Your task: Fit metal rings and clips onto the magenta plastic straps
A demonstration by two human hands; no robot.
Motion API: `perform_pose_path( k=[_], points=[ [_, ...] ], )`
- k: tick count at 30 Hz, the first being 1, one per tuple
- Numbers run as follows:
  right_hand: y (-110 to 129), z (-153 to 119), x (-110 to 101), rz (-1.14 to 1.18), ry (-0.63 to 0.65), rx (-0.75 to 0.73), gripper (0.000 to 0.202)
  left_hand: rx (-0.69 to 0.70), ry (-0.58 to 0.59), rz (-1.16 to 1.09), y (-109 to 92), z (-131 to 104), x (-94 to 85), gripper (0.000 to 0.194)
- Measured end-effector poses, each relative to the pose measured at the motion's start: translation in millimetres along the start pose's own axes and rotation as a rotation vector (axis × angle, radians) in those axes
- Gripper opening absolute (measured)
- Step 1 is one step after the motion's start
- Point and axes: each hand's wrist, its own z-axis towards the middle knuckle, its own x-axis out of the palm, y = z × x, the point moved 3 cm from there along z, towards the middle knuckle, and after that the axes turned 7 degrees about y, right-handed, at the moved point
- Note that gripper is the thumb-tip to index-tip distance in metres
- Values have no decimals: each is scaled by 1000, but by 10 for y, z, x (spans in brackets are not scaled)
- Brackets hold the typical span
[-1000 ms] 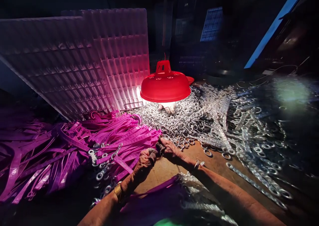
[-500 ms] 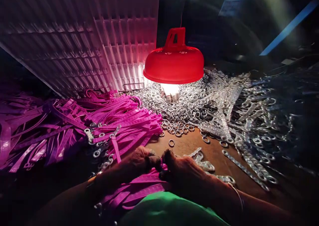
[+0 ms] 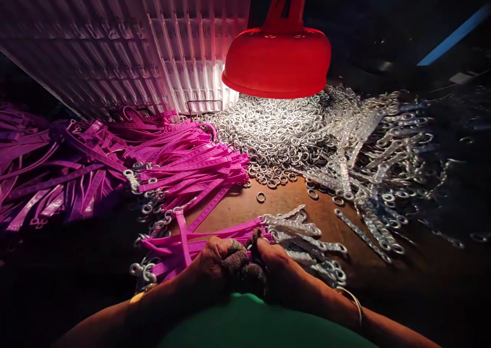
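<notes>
My left hand [image 3: 218,258] and my right hand [image 3: 274,258] meet in front of me, both with fingers curled in. Dark knitted covers wrap several fingers. A sliver of pink strap shows between the fingertips, beside a small shiny bit my right fingers hide. Just beyond my hands, pink straps [image 3: 226,231] lie across the table, with silver linked strips [image 3: 307,230] at their right ends. Metal rings [image 3: 143,271] cluster at their left ends. A single ring [image 3: 261,197] lies on the wood farther out.
A red lamp [image 3: 276,64] hangs over a heap of loose rings [image 3: 274,125]. Silver strips [image 3: 368,138] pile up on the right, a large pink strap heap [image 3: 199,164] on the left. A ribbed translucent panel [image 3: 184,41] stands behind. Green cloth [image 3: 245,322] covers my lap.
The view has tilted down, so the lamp and heaps sit higher or larger. More straps and strips show beyond my hands. Finger-like shapes under the lamp no longer show. My hands stay together.
</notes>
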Motion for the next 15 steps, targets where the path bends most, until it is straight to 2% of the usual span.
perform_pose_path(
  k=[2,6,8,12,15],
  points=[
    [13,38,3,-15,49,6,23,-38,-15,-54,82,40,-49,48],
    [66,98,-25,-108,155,75,24,20,67,-41,159,118,-123,49],
    [101,118,-55,-174,196,107,24,31,71,-1,154,144,-132,46],
    [185,144,-139,-339,205,60,22,-28,71,88,47,150,-167,46],
    [246,143,-252,-416,166,-17,19,46,67,366,-108,58,-419,48]
  ],
)
